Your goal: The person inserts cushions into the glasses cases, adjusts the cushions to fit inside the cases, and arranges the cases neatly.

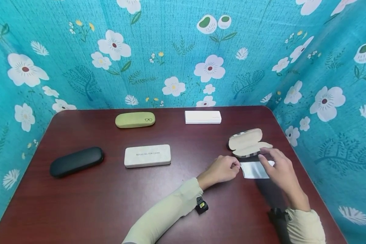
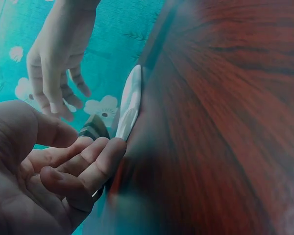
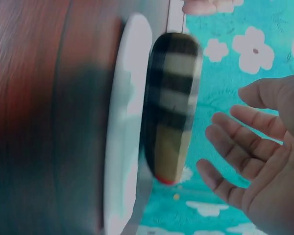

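A folded pale cloth [image 1: 256,170] lies on the table at the right. Just behind it stands an open glasses case [image 1: 247,143] with a cream lining; its checked outside [image 3: 174,98] shows in the right wrist view. My left hand [image 1: 222,169] is at the cloth's left end, fingers loosely bent, fingertips at or very near its edge; nothing appears pinched between thumb and fingers [image 2: 105,159]. Over the cloth's right end hovers my right hand [image 1: 279,169], its fingers spread and slightly bent, holding nothing. In the right wrist view a gap separates those fingers [image 3: 235,134] from the case.
Other closed glasses cases lie on the dark red table [image 1: 109,206]: a black one [image 1: 77,162] at left, a green one [image 1: 135,120] and a white box [image 1: 203,117] at the back, a pale lettered one [image 1: 147,156] mid-table. A floral turquoise curtain [image 1: 158,61] borders the table.
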Available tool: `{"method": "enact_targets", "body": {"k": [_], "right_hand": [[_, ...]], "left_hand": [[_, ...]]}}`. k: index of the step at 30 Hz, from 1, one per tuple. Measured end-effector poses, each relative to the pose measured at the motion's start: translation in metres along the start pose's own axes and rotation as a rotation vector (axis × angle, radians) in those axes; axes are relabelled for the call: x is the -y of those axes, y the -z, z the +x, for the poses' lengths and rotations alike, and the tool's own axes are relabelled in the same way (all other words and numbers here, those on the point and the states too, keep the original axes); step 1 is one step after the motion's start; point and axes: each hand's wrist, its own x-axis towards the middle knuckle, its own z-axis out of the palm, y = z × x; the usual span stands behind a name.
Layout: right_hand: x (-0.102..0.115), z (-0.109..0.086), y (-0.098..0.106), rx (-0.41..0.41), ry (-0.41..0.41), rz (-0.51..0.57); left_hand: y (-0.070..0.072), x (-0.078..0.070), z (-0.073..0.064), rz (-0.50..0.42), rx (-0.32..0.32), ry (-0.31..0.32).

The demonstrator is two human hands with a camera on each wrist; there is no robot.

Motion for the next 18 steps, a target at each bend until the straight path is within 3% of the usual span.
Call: {"method": "enact_targets", "body": {"k": [8,12,14,18], "right_hand": [[-0.023,-0.008,0.008,0.091,-0.232,-0.057],[-0.034,-0.009,0.015,0.146,-0.369,-0.088],[-0.038,-0.009,0.018,0.196,-0.431,-0.099],[-0.044,-0.009,0.019,0.333,-0.47,-0.127]], "left_hand": [[-0.01,-0.006,0.003,0.106,0.06,0.089],[-0.014,-0.011,0.006,0.152,0.087,0.104],[-0.015,-0.013,0.008,0.179,0.095,0.107],[-0.018,-0.019,0.009,0.248,0.103,0.101]]}}
